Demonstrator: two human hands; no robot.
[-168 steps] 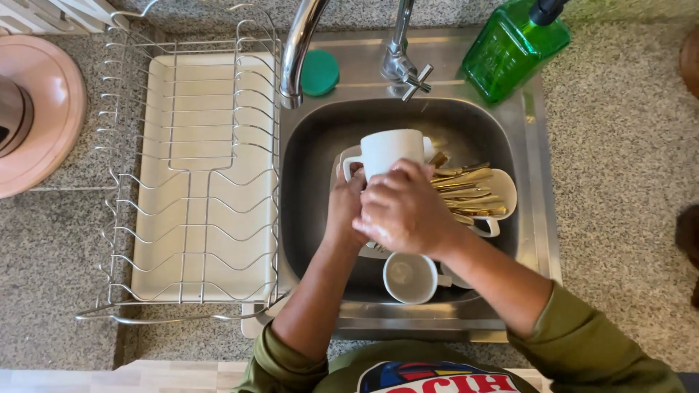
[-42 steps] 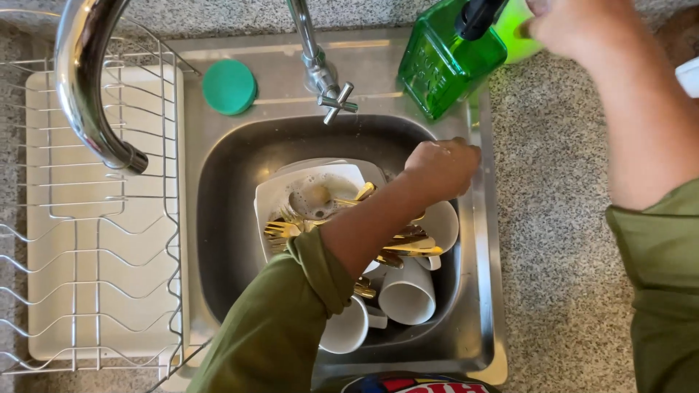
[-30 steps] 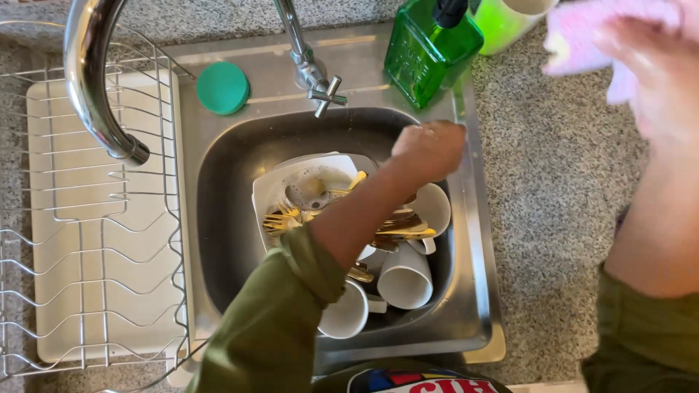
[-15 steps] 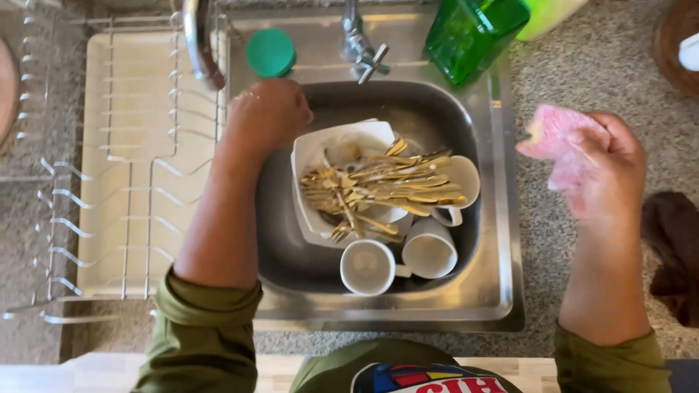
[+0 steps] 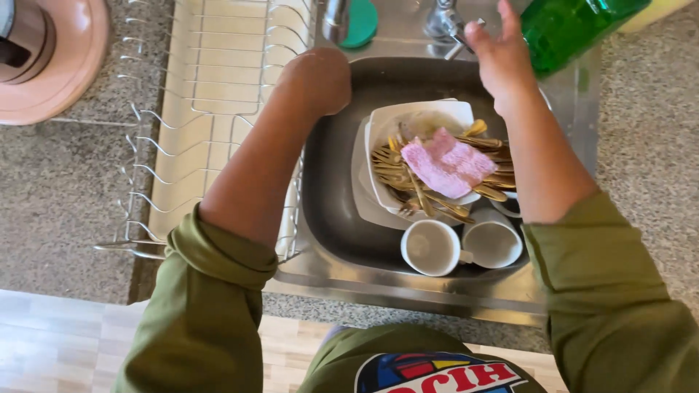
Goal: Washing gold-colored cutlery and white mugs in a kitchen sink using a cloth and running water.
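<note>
My left hand (image 5: 320, 76) rests on the left rim of the steel sink (image 5: 331, 218), below the faucet spout (image 5: 335, 18); its fingers are curled under and I see nothing in it. My right hand (image 5: 495, 58) is up at the back of the sink, fingers apart, right beside the tap handle (image 5: 448, 22) and empty. A pink cloth (image 5: 448, 164) lies on a heap of gold cutlery (image 5: 408, 189) in a white square dish (image 5: 393, 120). Two white mugs (image 5: 429, 247) (image 5: 491, 240) lie in front of the dish.
A green soap bottle (image 5: 575, 25) stands at the sink's back right. A green round disc (image 5: 362, 22) lies behind the faucet. A wire dish rack (image 5: 211, 109) on a cream tray sits to the left, and a pink round appliance (image 5: 58, 65) beyond it. Speckled stone counter surrounds the sink.
The pink cloth has left my right hand and now lies on the cutlery. My right hand has moved from the right counter to the tap handle. My left hand stays at the sink's left rim.
</note>
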